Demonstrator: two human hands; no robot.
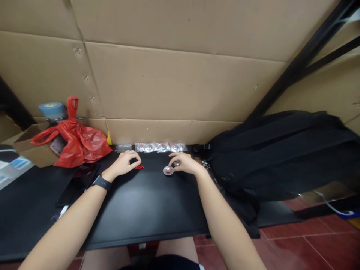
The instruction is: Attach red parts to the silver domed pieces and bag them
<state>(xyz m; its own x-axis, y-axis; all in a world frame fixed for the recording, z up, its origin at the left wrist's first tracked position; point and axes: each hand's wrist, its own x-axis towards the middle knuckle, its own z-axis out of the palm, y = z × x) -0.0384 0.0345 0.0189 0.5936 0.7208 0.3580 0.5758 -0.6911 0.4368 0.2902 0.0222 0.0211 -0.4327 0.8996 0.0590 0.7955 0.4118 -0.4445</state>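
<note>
1. Far left, on the black tabletop [146, 210] — a crumpled red plastic bag [75, 140] rests against an open cardboard box [33, 148], with a roll of pale blue tape [52, 110] behind it.
2. The left hand [125, 163], a black wristband [101, 183] at its wrist, lies palm down with fingers curled. A small red curved piece [139, 167] sits on the table just beside its fingertips; whether they touch it cannot be told.
3. At the back edge, against the cardboard wall [180, 82], lies a strip of clear plastic packets [160, 147] holding round red-and-silver parts.
4. A round silver disc with a red centre [168, 170] lies flat just beside the right hand's thumb — not gripped.
5. The right hand [186, 163] is bent over a small shiny item [177, 163], fingertips on it; the hold itself is hidden.
6. Right of it, a heap of black fabric [281, 150] covers the table end.
</note>
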